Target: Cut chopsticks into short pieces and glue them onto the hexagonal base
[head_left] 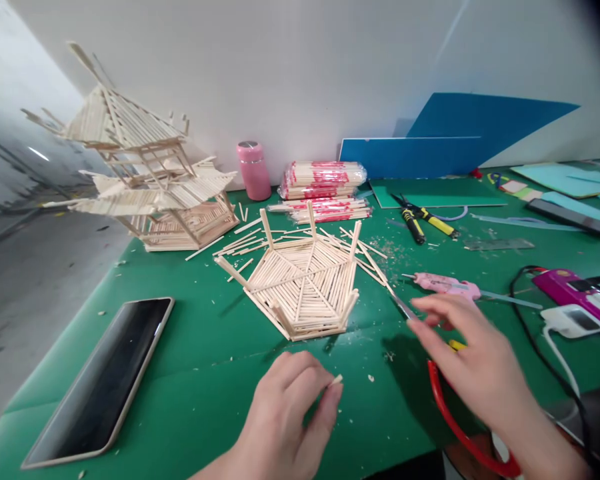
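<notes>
Near the front edge, my left hand is closed, with a short piece of wooden stick pinched between thumb and fingers. My right hand is closed on a slim metal-tipped tool; its kind is not clear. Beneath the right hand curves a red handle, partly hidden by the wrist. Between and beyond both hands stands a polygonal base of wooden sticks, with short posts rising at its corners. Loose sticks lie behind and beside it.
A tiered stick pagoda stands at the back left, a phone lies at left. Behind are a pink flask and packed chopsticks. Yellow-black pliers, a pink glue gun and a magenta device lie right.
</notes>
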`<move>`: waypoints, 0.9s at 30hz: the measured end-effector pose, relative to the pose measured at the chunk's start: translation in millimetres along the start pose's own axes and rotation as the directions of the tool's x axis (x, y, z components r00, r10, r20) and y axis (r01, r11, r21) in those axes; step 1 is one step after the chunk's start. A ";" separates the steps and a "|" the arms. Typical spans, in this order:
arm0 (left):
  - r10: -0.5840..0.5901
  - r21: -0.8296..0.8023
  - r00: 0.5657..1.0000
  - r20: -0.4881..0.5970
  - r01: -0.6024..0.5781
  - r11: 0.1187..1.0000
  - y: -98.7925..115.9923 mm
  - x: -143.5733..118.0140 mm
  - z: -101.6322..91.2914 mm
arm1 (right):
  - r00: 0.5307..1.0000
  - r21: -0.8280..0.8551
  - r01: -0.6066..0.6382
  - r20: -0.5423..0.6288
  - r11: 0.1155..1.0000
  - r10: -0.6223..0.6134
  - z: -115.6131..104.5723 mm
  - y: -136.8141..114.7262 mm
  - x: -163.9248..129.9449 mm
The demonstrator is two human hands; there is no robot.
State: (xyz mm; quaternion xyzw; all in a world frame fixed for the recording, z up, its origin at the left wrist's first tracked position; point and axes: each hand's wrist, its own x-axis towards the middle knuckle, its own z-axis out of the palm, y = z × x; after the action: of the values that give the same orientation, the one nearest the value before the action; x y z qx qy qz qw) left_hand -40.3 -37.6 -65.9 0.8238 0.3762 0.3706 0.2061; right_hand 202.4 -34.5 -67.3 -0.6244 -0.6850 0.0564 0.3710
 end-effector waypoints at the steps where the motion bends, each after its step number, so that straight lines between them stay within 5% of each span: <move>1: -0.044 -0.037 0.999 0.018 0.045 0.998 0.7 3.0 4.2 | 0.995 0.058 0.031 0.097 0.998 -0.037 5.4 -10.7 -3.0; 5: -0.255 -0.191 0.964 0.078 0.265 0.945 4.1 7.6 13.9 | 0.907 0.356 0.064 0.369 0.932 -0.204 21.5 -43.7 -13.0; 10: -0.335 -0.322 0.931 0.147 0.365 0.873 3.6 1.6 17.4 | 0.892 0.480 -0.129 0.439 0.868 -0.110 29.4 -52.8 -12.4; 15: -0.361 -0.368 0.915 0.182 0.403 0.838 0.5 -0.3 17.9 | 0.867 0.468 -0.189 0.492 0.863 -0.077 35.5 -56.5 -9.4; 23: -0.382 -0.310 0.901 0.203 0.429 0.848 -1.1 5.1 13.4 | 0.878 0.424 -0.192 0.477 0.885 -0.039 45.5 -55.4 -11.1; 27: -0.311 -0.316 0.942 0.128 0.336 0.887 -4.1 5.6 14.1 | 0.958 0.381 -0.266 0.210 0.885 0.197 39.3 -44.5 -1.5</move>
State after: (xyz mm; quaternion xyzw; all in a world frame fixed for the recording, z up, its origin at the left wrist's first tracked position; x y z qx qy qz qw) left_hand -28.9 -31.5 -74.9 0.7157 0.4324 0.3586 0.4150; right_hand 143.3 -30.2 -72.2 -0.6045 -0.6070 0.2927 0.4248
